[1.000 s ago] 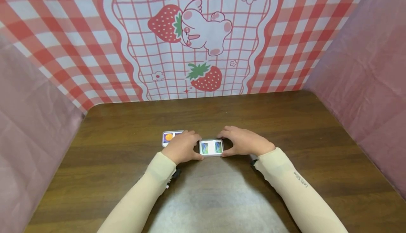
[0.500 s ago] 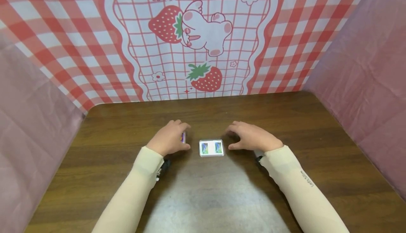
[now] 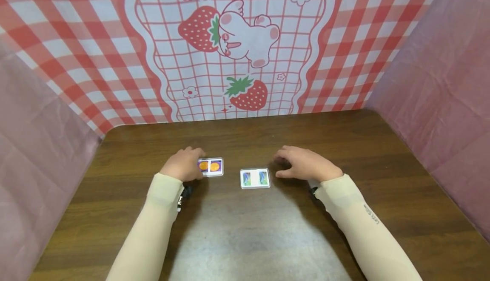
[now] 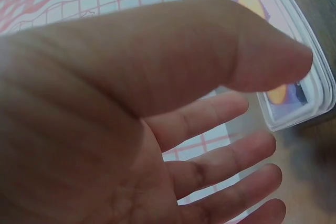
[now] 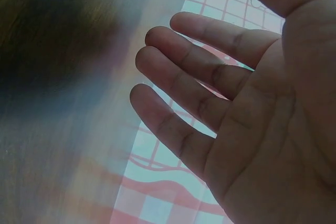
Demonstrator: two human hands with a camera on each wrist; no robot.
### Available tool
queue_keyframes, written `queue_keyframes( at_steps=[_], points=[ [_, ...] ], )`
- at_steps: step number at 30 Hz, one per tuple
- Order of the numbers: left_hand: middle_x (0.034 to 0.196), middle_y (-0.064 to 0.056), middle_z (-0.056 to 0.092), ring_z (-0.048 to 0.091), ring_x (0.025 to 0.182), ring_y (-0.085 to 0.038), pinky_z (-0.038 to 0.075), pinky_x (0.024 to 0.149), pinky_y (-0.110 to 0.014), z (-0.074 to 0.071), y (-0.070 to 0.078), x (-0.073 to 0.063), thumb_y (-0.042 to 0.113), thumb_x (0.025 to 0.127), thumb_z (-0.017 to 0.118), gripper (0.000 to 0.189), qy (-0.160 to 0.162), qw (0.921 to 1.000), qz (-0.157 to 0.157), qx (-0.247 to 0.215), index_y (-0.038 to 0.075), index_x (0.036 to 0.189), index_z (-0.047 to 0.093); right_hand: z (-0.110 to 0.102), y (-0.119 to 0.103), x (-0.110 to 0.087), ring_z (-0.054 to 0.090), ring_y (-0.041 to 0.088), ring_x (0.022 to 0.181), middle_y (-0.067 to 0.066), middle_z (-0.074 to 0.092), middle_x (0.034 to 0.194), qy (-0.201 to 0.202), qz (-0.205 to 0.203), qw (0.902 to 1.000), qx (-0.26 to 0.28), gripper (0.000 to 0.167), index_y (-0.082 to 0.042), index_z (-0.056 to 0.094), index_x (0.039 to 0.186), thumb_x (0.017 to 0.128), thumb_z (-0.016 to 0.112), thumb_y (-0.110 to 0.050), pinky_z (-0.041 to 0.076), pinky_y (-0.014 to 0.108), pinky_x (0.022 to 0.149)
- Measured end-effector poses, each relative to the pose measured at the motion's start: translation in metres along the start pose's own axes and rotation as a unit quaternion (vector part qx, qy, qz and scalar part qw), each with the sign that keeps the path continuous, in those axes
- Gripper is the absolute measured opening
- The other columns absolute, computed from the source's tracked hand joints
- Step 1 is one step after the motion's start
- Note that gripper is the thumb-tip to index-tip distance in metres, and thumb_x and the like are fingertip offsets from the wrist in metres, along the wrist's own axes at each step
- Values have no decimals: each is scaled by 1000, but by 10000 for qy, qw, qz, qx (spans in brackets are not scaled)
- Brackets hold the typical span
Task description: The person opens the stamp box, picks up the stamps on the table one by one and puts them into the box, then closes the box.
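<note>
Two flat clear plastic cases with printed pictures lie on the wooden table. One case [image 3: 215,167] shows two orange rounds on purple; its left end is hidden behind my left hand [image 3: 183,164]. The thumb [image 4: 268,61] overlaps this case in the left wrist view, while the other fingers stretch out apart from one another with nothing in them. To the right lies the case with two blue-green pictures [image 3: 255,178]. My right hand [image 3: 308,164] hovers just right of it, fingers [image 5: 178,56] loosely extended and the palm bare.
The brown wooden table [image 3: 245,230] reaches back to a red-and-white checked cloth [image 3: 283,98] with strawberries, hanging behind it. Pink cloth walls [image 3: 440,81] stand at both sides.
Both hands have drawn away from the blue-green case, which stays in place. My left hand has moved left to the orange-and-purple case, and my right hand has shifted slightly right.
</note>
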State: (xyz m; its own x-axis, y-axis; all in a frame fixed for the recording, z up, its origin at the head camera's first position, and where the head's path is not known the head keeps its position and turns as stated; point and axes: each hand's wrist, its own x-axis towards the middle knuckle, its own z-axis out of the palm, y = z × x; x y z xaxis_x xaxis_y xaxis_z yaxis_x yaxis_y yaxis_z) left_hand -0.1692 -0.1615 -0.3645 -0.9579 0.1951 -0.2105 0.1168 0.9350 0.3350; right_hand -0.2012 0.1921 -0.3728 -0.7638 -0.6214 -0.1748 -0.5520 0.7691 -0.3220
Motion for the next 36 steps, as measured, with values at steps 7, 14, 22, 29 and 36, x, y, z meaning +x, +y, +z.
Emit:
queue_keyframes(
  at_steps=[7, 14, 22, 29, 36],
  points=[
    [119, -18, 66, 61, 99, -32, 51, 88, -52, 2, -3, 3, 13, 76, 88, 64, -23, 10000, 18, 4, 5, 135, 65, -1, 2, -1, 63, 24, 116, 6, 67, 127, 1, 6, 10000, -7, 48, -10, 66, 133, 95, 77, -36, 51, 48, 99],
    [114, -17, 65, 59, 96, -31, 51, 86, -50, 5, -5, 7, 14, 77, 88, 59, -22, 10000, -25, -80, 2, 130, 67, -1, 4, -3, 63, 24, 118, 6, 67, 128, -19, 53, 10000, -27, 48, -9, 66, 134, 96, 76, -36, 51, 48, 100],
    [118, -18, 65, 58, 104, -33, 49, 92, -52, 7, -5, 12, 17, 81, 86, 57, 37, 9999, 100, -73, 0, 131, 66, 1, 5, -1, 64, 23, 115, 4, 67, 124, -27, 48, 10000, 5, 46, -9, 67, 132, 96, 75, -37, 52, 47, 98],
    [116, -18, 63, 56, 104, -34, 49, 91, -53, 19, 2, 22, 20, 86, 82, 53, 223, 9991, 345, -52, 0, 132, 63, -1, 4, -1, 64, 23, 115, 5, 66, 124, -9, 112, 9999, 46, 46, -9, 66, 133, 97, 74, -36, 52, 47, 99],
    [120, -18, 62, 57, 105, -33, 49, 93, -51, 27, 23, 33, 21, 89, 79, 54, 243, 9984, 496, -116, 2, 137, 61, -2, 4, -3, 65, 23, 114, 6, 66, 124, 55, 83, 9999, 88, 46, -8, 66, 133, 97, 74, -35, 52, 47, 98]
  ],
)
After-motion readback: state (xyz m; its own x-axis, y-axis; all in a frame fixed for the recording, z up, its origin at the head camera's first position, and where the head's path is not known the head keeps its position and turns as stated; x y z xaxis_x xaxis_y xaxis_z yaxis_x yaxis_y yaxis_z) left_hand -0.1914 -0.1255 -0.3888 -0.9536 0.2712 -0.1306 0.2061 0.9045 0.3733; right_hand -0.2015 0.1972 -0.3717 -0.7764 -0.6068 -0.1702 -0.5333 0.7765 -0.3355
